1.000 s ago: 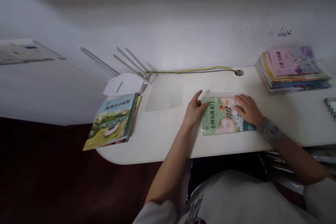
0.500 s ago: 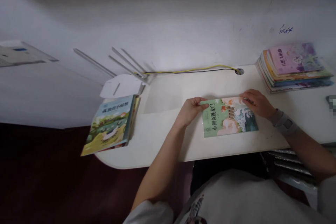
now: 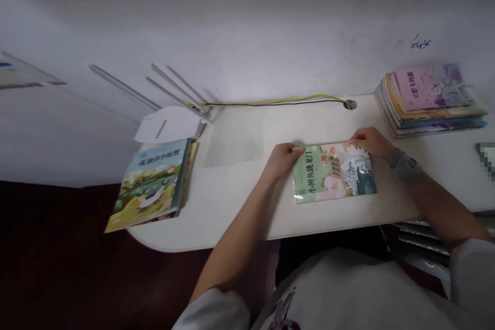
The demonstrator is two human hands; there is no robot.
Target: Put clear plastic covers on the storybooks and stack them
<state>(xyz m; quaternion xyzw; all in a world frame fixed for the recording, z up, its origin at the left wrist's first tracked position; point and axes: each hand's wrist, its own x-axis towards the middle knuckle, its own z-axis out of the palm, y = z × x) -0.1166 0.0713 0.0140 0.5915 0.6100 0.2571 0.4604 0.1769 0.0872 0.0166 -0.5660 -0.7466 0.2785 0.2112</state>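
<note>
A picture book (image 3: 334,175) with a green and pink illustrated cover lies on the white table (image 3: 240,191) in front of me, its title running sideways along the left part. My left hand (image 3: 284,159) pinches its upper left corner between thumb and fingers. At the upper right corner, my right hand (image 3: 370,142) grips the book's top edge with closed fingertips. A grey watch band (image 3: 404,162) circles my right wrist.
Several picture books form a stack (image 3: 433,100) at the back right. More picture books (image 3: 150,183) overhang the table's left end, beside a white router (image 3: 170,124) with antennas. A yellow cable (image 3: 278,100) runs along the wall into a cable hole (image 3: 350,104).
My right hand has moved slightly left along the book's top edge, its fingers now more tightly closed. The whole view has shifted a little, so things sit further left.
</note>
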